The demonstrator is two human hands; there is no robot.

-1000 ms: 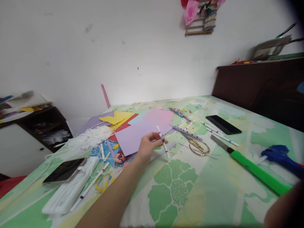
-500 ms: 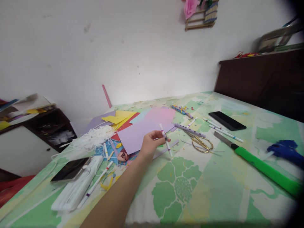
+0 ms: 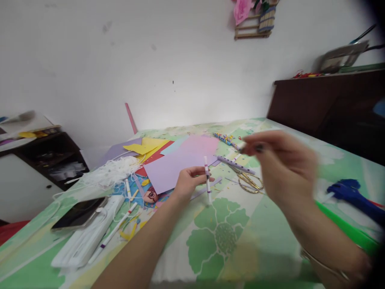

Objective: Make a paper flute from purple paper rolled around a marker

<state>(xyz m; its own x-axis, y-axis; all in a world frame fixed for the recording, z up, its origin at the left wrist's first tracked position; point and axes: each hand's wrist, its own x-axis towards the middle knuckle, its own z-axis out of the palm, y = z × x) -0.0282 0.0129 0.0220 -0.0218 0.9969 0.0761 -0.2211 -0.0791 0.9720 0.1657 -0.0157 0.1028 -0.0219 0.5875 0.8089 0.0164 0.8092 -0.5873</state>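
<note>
My left hand (image 3: 192,180) pinches a slim white felt-tip pen (image 3: 208,184) with purple bands, holding it nearly upright just above the flowered tablecloth. Behind that hand lies a sheet of lilac paper (image 3: 164,170). To the right, my right hand (image 3: 285,168) is raised over the table, thumb and fingers drawn together in a pinch. Blur hides whatever its fingertips may hold. Near it are gold-handled scissors (image 3: 251,182) and a dotted purple paper tube (image 3: 236,165). A green-handled cutter (image 3: 345,226) is partly covered by my right forearm.
Tangled white string (image 3: 111,174), a phone (image 3: 80,212) and a white power strip (image 3: 88,235) lie at left. Yellow paper (image 3: 150,147) is behind, with a decorated blue tube (image 3: 224,139) farther back. A blue glue gun (image 3: 351,194) rests at right. The wall bounds the table's far side.
My right hand has come into view from the right, covering the black phone and part of the cutter. My left hand still holds the felt-tip pen, now more upright.
</note>
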